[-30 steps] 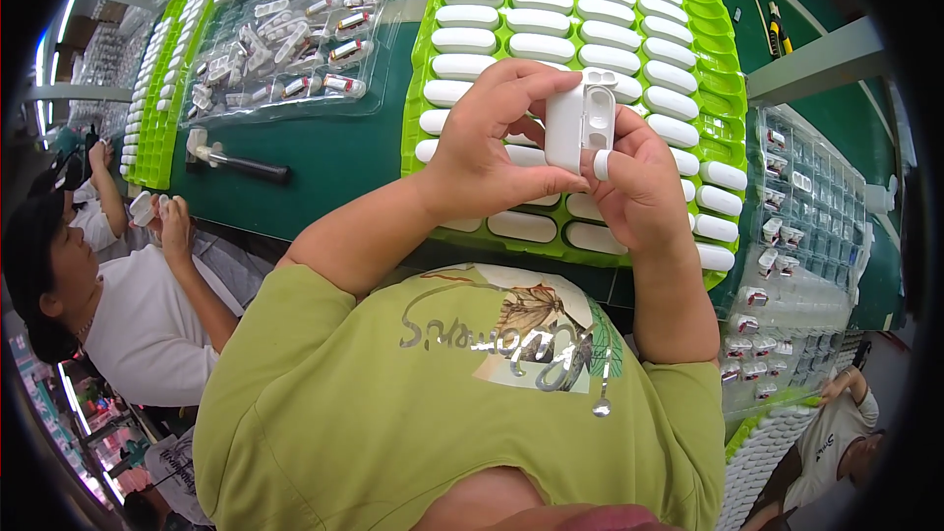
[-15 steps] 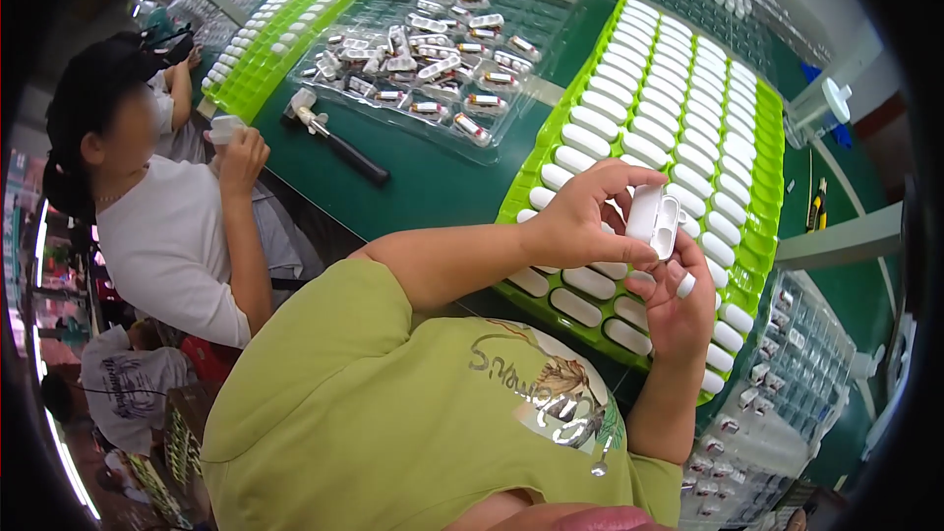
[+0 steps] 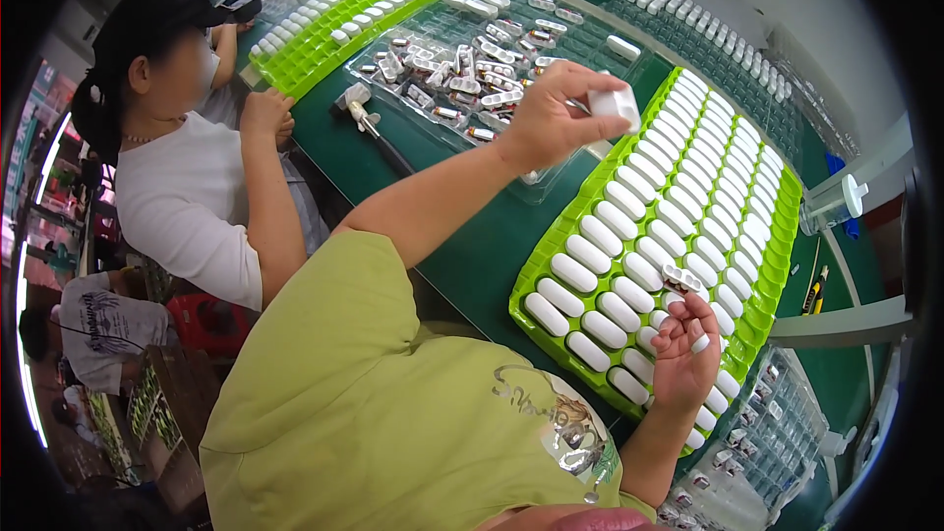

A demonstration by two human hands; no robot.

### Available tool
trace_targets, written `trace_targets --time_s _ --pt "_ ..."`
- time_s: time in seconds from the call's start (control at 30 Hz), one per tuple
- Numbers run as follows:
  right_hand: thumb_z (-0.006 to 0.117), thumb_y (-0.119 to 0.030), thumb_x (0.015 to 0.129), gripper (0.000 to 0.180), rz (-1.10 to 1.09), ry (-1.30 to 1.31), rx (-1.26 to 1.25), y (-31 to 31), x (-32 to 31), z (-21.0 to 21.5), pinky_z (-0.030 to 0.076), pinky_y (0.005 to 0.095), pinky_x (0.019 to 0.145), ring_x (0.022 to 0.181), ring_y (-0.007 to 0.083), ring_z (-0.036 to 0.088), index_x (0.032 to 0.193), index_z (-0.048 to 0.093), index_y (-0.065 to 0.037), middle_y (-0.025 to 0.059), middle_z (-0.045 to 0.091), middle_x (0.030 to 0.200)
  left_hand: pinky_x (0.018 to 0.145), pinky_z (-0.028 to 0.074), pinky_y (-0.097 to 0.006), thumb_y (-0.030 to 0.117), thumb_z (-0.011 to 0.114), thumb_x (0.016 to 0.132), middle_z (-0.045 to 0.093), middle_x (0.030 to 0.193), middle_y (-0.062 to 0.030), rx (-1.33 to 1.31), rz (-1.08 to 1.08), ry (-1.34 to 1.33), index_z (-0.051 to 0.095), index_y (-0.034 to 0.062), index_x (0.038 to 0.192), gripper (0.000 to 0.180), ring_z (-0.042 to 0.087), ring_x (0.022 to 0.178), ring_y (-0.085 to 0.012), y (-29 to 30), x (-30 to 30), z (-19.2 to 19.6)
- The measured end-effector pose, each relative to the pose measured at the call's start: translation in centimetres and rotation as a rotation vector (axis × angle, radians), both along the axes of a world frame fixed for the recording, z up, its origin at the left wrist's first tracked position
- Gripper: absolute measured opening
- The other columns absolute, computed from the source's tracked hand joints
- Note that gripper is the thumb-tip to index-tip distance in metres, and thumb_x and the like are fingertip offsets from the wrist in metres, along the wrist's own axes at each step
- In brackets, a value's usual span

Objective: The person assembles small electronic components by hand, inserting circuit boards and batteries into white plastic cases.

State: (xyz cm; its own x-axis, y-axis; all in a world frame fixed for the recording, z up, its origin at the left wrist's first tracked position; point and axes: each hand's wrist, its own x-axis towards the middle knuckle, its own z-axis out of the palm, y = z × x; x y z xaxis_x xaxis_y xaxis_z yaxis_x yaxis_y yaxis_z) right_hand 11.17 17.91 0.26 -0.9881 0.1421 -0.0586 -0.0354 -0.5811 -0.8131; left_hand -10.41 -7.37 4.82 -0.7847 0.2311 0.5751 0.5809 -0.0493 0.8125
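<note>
My left hand (image 3: 562, 116) is raised over the gap between the clear tray and the near green tray. It grips a white plastic case (image 3: 615, 108) between thumb and fingers. Low over the green tray (image 3: 531, 275), my right hand (image 3: 685, 359) has its fingers curled, a white cover on one fingertip. At those fingertips is a small white insert (image 3: 681, 280) with round openings and dark parts in it. Rows of white oval cases (image 3: 619, 195) fill the green tray beneath.
Loose inserts lie heaped in a clear tray (image 3: 551, 182), beside a black-handled hammer-like tool (image 3: 379, 133). A co-worker (image 3: 187, 177) sits at left by another green tray (image 3: 324, 64). A yellow-black cutter (image 3: 815, 292) and a metal post (image 3: 836, 323) are at right.
My left hand has moved up and left, carrying the white case away from my right hand. My right hand has dropped slightly, and the insert now shows at its fingertips.
</note>
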Motion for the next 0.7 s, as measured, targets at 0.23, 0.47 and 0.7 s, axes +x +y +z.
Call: trace_targets --time_s 0.23,0.47,0.7 --pt "0.052 -0.013 0.094 0.033 -0.007 -0.031 0.013 -0.2 -0.2 -0.2 0.057 0.0281 0.066 0.079 0.0166 0.061 0.121 0.051 0.006 0.0146 0.060 0.106 0.071 0.056 -0.026 0.029 0.086 0.073 0.064 0.095 -0.0085 -0.124 0.386 0.029 0.068 0.0047 0.104 0.043 0.068 0.078 -0.0141 -6.2 -5.2 -1.4" --pt "0.053 -0.015 0.094 0.032 -0.026 -0.055 0.031 -0.4 -0.4 -0.1 0.054 0.0271 0.063 0.075 0.0153 0.060 0.119 0.052 0.005 0.0135 0.062 0.101 0.074 0.056 -0.033 0.046 0.086 0.066 0.069 0.095 -0.0131 -0.420 0.679 -0.032 0.066 0.0045 0.103 0.059 0.069 0.082 -0.0232 -13.4 -12.4 -3.9" --pt "0.061 -0.024 0.092 0.039 -0.034 -0.069 0.082 -0.6 -0.3 -0.2 0.054 0.0263 0.062 0.074 0.0147 0.059 0.117 0.051 0.004 0.0122 0.060 0.100 0.084 0.053 -0.036 0.046 0.083 0.062 0.069 0.098 -0.0142 -0.662 0.950 -0.207 0.064 0.0006 0.105 0.066 0.067 0.092 -0.0270 -21.2 -17.9 -3.6"
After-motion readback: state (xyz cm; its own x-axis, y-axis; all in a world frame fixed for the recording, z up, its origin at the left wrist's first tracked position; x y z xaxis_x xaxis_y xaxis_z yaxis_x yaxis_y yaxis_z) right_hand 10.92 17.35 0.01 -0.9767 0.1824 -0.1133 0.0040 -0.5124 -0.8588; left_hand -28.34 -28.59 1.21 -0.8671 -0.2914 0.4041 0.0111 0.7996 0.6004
